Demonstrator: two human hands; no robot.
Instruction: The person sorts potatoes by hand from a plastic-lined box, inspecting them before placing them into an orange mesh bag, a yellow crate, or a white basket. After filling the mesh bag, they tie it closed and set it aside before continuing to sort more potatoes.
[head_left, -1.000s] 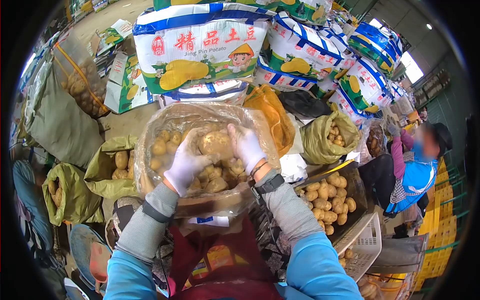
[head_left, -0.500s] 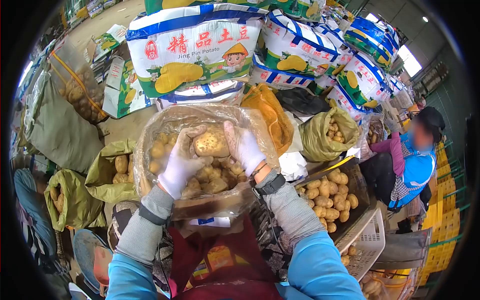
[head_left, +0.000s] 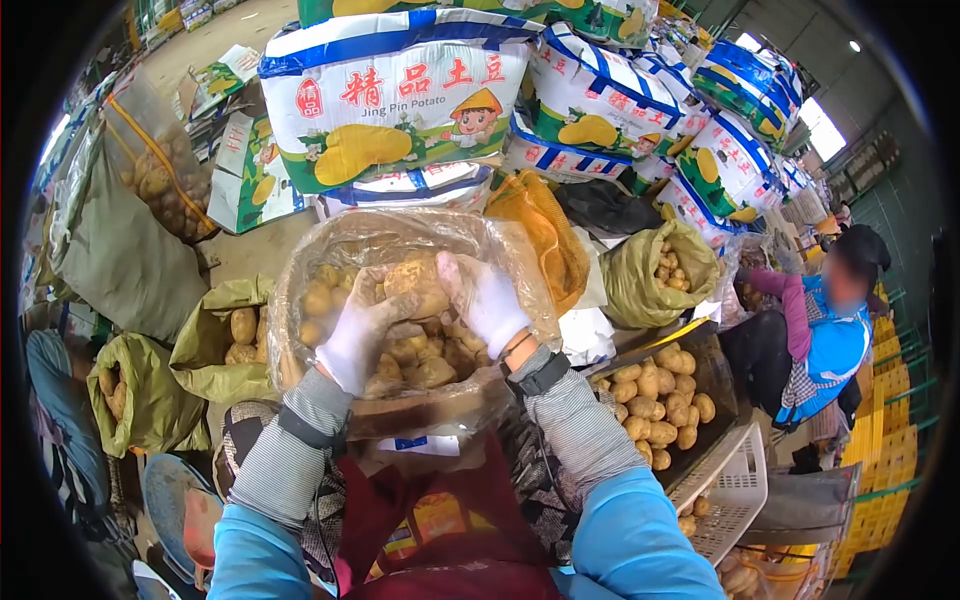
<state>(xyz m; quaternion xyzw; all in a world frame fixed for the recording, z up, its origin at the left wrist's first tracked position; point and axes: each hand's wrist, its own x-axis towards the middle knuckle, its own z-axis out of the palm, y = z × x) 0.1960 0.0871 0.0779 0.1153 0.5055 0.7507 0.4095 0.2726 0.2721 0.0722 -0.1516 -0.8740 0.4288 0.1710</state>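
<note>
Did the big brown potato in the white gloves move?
Yes. The big brown potato shifted slightly up, away from the person, toward the clear plastic bag's far rim.

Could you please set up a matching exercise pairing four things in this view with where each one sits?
Things:
1. large potato
2. printed potato sack
3. dark tray of potatoes
4. olive bag

Places:
A. lower left, beside the clear bag
B. between both gloved hands, over the clear plastic bag
C. right of the person's right forearm
D. top of the view, behind the clear bag

Pairs: 1-B, 2-D, 3-C, 4-A
</note>
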